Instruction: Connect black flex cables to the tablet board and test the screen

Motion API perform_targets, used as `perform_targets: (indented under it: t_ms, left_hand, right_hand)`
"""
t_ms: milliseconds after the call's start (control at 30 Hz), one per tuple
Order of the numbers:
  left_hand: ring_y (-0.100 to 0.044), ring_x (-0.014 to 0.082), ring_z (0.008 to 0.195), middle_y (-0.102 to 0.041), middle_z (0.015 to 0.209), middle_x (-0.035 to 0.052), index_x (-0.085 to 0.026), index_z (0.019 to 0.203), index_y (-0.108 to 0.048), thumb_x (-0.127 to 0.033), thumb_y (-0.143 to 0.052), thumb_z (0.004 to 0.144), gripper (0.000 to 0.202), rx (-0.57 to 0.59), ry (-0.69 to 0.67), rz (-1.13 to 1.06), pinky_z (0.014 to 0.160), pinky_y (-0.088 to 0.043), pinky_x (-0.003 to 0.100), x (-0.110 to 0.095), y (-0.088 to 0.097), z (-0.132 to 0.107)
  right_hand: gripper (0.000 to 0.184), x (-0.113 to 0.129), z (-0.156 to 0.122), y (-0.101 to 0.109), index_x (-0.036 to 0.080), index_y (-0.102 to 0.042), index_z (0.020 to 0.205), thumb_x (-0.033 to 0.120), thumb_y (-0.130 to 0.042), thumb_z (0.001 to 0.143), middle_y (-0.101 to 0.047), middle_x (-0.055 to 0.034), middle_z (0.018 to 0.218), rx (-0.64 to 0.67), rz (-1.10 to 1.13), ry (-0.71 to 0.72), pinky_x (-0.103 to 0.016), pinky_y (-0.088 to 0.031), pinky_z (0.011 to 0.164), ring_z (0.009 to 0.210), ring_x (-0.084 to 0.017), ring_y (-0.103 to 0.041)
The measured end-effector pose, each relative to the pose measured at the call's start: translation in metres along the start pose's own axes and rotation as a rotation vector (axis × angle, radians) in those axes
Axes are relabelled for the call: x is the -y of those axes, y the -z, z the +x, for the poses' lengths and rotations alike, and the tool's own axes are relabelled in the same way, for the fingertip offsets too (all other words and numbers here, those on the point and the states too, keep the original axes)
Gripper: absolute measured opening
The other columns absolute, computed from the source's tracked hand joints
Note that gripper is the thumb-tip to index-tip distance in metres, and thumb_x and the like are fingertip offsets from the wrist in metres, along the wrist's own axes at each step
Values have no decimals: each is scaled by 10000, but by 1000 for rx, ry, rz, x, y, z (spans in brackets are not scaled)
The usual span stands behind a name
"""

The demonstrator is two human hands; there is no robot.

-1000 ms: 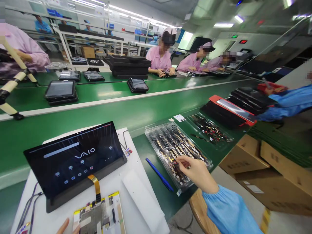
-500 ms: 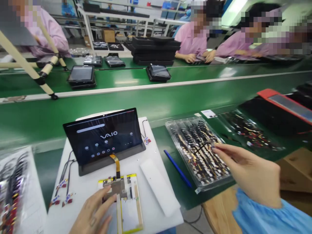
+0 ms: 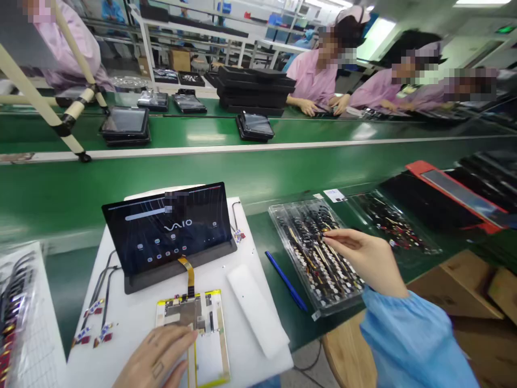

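Right of centre in the frame, the right hand [image 3: 359, 258] reaches over a clear tray [image 3: 317, 256] packed with rows of small cable parts, thumb and forefinger pinched together; whether anything is caught between the tips is too small to tell. The hand covers part of the tray's right edge.

At lower left of centre, the left hand [image 3: 161, 353], cut off by the bottom edge, lies loosely bent with fingers spread over the opened device panel [image 3: 214, 347], hiding much of its left side. An orange ribbon [image 3: 187, 269] runs up from the panel to the lit tablet screen [image 3: 167, 231], its upper end hard to make out. A plastic-wrapped bundle [image 3: 18, 312] is cropped at the left edge of the worktop [image 3: 258, 172].
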State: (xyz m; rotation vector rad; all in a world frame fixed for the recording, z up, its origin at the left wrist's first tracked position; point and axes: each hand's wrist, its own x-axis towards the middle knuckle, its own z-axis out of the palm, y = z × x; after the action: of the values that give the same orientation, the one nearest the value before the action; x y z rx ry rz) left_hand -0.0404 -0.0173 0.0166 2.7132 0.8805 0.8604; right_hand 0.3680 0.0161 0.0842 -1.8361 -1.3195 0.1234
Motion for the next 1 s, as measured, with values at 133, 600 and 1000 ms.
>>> perform_targets:
  t_ms: [133,600,1000]
  left_hand:
    - [-670,87,805,-701,863,27,-173,1041,-608,-235,-388,957,243,-48,-5,-40,795,-501,113,-2,3,6]
    - [-592,155,709,-608,774,53,-147,1024,-552,-151,-295,946,269,53,91,-45,617,-528,265,-20,1,33]
    - [-545,208,804,-561,888,87,-152,1060,-550,-90,-416,863,246,144,73,-90,670,-508,353,-10,-24,18]
  right_hand:
    - [449,10,-5,-2,198,-644,753,628,-702,637,-637,-43,737,2,82,-31,-328,-560,668,666,-199,-619]
    - [56,71,-171,-95,228,-619,909,211,-573,882,-647,14,832,353,382,216,-167,-536,665,702,-122,-626]
    - [117,88,-186,-113,191,-582,950,125,-496,905,-624,-9,865,292,288,223,-165,-507,773,783,-112,-611]
